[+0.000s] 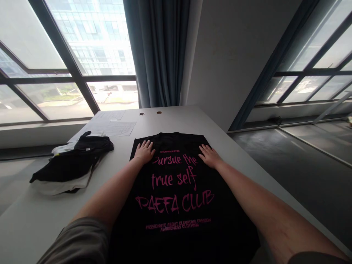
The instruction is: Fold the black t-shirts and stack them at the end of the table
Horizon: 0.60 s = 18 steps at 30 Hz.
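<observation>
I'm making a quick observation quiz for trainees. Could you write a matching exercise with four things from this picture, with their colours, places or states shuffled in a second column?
Things
1. Shirt
2. Curtain behind the table
3. Clothes pile
4. Papers

Descriptions
A. Lying flat near the table's far left corner
B. Black with pink lettering, under the left hand and right hand
C. Stacked, black over paler cloth
D. Blue-grey, hanging in folds

Pairs: 1-B, 2-D, 3-C, 4-A

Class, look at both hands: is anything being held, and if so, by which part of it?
Nothing is held: the left hand and right hand lie spread on the black shirt, near its shoulders.
</observation>
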{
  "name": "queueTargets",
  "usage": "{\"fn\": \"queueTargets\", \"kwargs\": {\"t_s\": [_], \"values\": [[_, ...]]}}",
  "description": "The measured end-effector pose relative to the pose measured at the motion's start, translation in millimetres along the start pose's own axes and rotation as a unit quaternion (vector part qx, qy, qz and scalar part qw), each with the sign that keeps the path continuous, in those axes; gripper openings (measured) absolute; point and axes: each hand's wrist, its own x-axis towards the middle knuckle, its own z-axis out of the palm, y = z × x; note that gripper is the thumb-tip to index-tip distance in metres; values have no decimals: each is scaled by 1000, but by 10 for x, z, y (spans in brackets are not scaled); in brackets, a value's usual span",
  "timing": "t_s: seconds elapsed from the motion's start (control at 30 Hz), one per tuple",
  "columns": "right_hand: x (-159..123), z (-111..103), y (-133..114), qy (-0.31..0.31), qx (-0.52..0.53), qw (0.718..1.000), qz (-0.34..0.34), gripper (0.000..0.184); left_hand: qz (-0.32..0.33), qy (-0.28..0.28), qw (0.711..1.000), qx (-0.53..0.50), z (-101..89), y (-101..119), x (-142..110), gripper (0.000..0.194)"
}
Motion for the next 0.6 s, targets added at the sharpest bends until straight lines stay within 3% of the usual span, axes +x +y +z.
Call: {"fn": "queueTargets", "kwargs": {"t_s": [0.1, 0.23, 0.43, 0.6], "values": [[-10, 1, -2, 4, -2, 1000, -4, 72, 36, -22, 999, -22, 61, 294, 193, 67], [-18, -6, -11, -1, -11, 1000, 0, 72, 4, -89, 995, -47, 141, 555, 479, 73], [-29, -52, -33, -17, -22, 1000, 7, 73, -3, -121, 991, -56, 136, 429, 966, 75], [-67, -37, -46, -11, -21, 1000, 4, 73, 16, -85, 994, -62, 151, 320, 1095, 75]]}}
